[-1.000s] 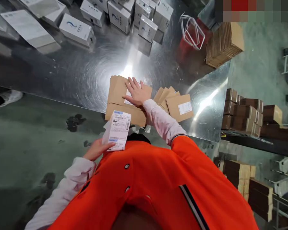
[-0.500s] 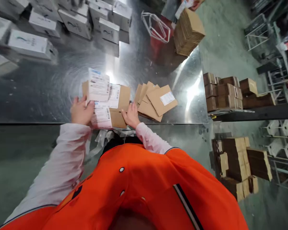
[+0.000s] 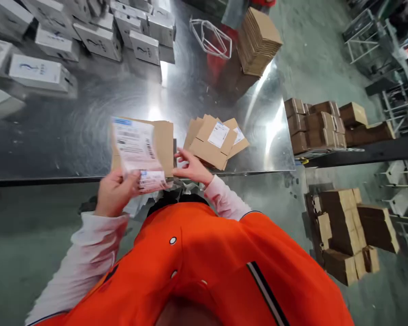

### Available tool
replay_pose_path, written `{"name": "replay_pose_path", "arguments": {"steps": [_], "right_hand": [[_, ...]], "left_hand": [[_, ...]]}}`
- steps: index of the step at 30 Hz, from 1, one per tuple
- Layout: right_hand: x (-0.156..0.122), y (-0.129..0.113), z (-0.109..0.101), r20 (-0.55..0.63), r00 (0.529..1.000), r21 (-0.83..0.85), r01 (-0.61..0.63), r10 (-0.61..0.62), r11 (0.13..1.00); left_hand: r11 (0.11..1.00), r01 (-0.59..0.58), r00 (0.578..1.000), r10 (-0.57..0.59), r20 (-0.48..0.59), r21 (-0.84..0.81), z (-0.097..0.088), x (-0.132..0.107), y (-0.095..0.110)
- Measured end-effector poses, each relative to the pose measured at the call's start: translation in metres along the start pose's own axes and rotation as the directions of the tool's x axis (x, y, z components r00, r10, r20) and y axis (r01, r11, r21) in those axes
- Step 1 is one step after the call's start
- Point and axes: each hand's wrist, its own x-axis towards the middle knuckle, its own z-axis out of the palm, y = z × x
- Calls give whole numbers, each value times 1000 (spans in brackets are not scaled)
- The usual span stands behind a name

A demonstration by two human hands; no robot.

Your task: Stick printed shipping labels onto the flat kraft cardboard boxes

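Note:
Printed shipping labels (image 3: 136,145) hang from my left hand (image 3: 117,190), its thumb pressed on top of them near the table's front edge. Beneath the labels lies flat brown cardboard (image 3: 163,145), partly covered by them. My right hand (image 3: 192,168) is at the cardboard's right edge with its fingers apart and nothing seen in them. Just beyond that hand is an overlapping pile of flat cardboard pieces (image 3: 204,147). Its top piece bears a white label (image 3: 219,134), and another label shows on a piece below.
White boxes (image 3: 37,74) stand at the table's back left. A white wire frame (image 3: 211,40) and a tall stack of folded cardboard (image 3: 258,43) are at the back right. Brown cartons (image 3: 313,124) sit on the right, with more cartons (image 3: 343,222) on the floor.
A labelled cardboard piece now lies on top of the right pile. My right hand has let go of the cardboard. My left hand has moved nearer my body with the labels.

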Motion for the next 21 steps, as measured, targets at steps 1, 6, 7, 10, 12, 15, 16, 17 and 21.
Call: {"name": "replay_pose_path", "arguments": {"steps": [1,6,7,10,12,15,16,17,21], "right_hand": [[-4,-8,25,87,996,123,12,-23,992],[-21,-29,82,240,971,272,-60,-7,960],[-18,-30,78,222,975,234,-46,-7,971],[1,-37,60,54,996,100,70,-75,993],[15,-42,51,29,988,-5,150,-150,989],[28,-45,47,83,990,-99,125,-117,987],[31,-45,48,104,991,-102,91,-81,991],[33,-44,49,130,990,-96,58,-45,994],[53,-41,51,214,976,-155,57,-23,986]], "left_hand": [[1000,19,996,-19,83,8,1,-2,-5],[976,-91,996,86,-34,-198,-1,2,-24],[970,-93,993,74,-91,-223,-2,4,-26],[968,-36,992,5,-123,-248,-2,8,-34],[969,-15,993,-14,-117,-247,2,8,-38],[974,-9,983,-33,-182,-225,12,11,-43],[975,-10,977,-38,-211,-224,16,13,-44],[972,-11,973,-44,-228,-234,18,16,-45],[937,49,994,-80,-76,-346,20,29,-45]]}}
